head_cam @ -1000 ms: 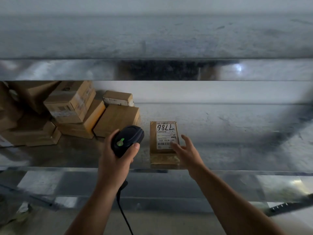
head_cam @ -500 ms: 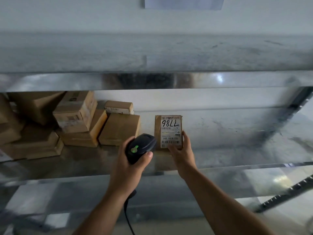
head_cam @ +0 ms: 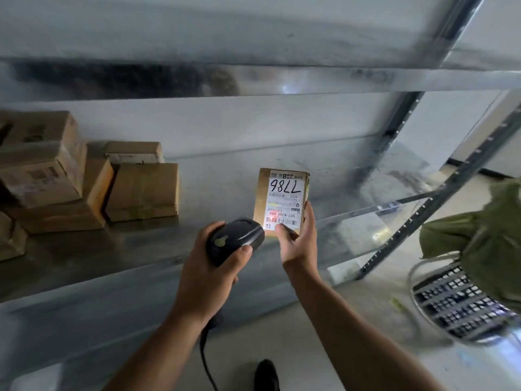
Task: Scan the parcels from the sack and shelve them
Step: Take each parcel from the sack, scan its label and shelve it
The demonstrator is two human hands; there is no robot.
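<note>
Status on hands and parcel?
Left hand gripping black handheld scanner. Right hand holding brown labelled cardboard parcel upright, scan light on barcode. Nothing obstructing.

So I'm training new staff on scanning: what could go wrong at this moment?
The right hand pinches the small parcel only at its bottom edge, so it could tip. Its thumb sits by the lit barcode and might spoil the read. The scanner cord dangles near the shoe, a possible snag.

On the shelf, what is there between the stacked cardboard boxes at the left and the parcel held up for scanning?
Nothing: in the head view, only bare metal shelf lies between the stacked boxes and the parcel.
</note>
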